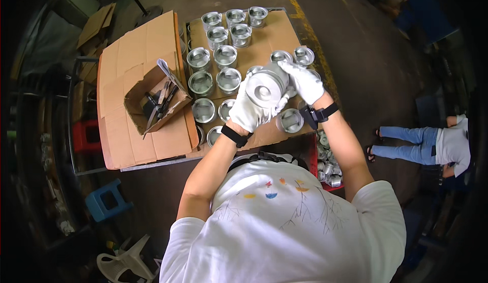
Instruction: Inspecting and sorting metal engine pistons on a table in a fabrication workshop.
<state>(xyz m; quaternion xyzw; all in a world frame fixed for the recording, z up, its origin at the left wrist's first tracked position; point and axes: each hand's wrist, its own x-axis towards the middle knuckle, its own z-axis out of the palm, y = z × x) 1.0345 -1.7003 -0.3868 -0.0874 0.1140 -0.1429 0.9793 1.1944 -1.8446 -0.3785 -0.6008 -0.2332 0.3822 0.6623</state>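
A silver metal piston (265,88) is raised above the table, its round crown with a ring-shaped bowl facing me. My left hand (246,111), in a white glove, wraps the piston's left and lower side. From the right, my gloved right hand (305,81) grips its skirt, fingers along the upper edge and side. Several more pistons (229,80) stand in loose rows on the cardboard-covered table (277,30), most with their hollow ends up. One piston (291,121) sits just below my right hand. My hands and the held piston hide part of the rows behind them.
Flattened cardboard (119,90) covers the table's left side, bearing an open carton (136,102) with pens and tools. A red crate (334,185) of metal parts is near my right forearm. A blue stool (108,200) is at lower left. Another person (432,145) is farther right.
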